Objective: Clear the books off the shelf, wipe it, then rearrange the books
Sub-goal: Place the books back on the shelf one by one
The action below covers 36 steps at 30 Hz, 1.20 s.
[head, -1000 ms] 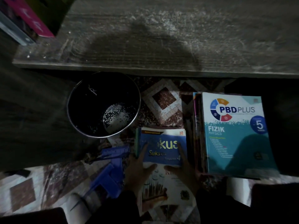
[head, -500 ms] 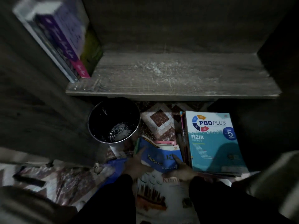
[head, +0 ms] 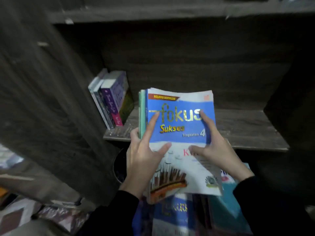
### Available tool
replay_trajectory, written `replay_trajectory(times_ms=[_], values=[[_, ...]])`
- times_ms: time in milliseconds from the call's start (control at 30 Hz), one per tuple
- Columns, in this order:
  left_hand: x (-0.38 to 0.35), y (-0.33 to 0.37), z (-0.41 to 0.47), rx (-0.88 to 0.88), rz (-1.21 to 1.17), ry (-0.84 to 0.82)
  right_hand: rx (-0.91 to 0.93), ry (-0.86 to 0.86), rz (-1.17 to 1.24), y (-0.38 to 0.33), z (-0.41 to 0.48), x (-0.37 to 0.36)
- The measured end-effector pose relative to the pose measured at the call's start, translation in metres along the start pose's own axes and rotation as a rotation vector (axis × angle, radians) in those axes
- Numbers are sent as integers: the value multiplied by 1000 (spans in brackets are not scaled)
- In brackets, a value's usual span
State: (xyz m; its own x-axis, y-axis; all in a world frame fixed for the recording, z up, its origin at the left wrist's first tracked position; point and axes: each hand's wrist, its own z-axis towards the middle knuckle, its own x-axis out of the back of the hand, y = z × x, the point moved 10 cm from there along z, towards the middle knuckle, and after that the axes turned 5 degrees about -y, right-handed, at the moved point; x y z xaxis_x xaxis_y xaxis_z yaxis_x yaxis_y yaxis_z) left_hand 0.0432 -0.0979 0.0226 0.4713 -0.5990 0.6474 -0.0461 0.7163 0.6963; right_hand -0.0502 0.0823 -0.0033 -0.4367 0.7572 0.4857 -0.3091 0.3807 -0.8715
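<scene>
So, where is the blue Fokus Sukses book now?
The blue Fokus Sukses book is at the centre of the head view, held by the left hand and right hand in front of the wooden shelf, right of the leaning books.

i see the shelf board open from its middle to the right wall, so a hand could pass there. upright books crowd its left end. the stack of books hangs over the front edge, and the upper shelf caps the opening.
</scene>
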Motion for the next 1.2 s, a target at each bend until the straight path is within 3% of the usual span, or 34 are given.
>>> replay_trajectory(times_ms=[200, 467, 800, 1000, 1200], values=[[26, -15, 67, -196, 61, 386, 252, 22, 72, -39, 119, -3], [34, -62, 128, -245, 121, 507, 437, 85, 14, -42, 226, -38], [18, -94, 133, -82, 198, 458, 399, -21, -43, -22, 256, -72], [17, -90, 128, -70, 250, 472, 163, 204, -171, 2, 232, -78], [13, -81, 106, -141, 319, 566, 133, 64, 31, -5, 235, -122]])
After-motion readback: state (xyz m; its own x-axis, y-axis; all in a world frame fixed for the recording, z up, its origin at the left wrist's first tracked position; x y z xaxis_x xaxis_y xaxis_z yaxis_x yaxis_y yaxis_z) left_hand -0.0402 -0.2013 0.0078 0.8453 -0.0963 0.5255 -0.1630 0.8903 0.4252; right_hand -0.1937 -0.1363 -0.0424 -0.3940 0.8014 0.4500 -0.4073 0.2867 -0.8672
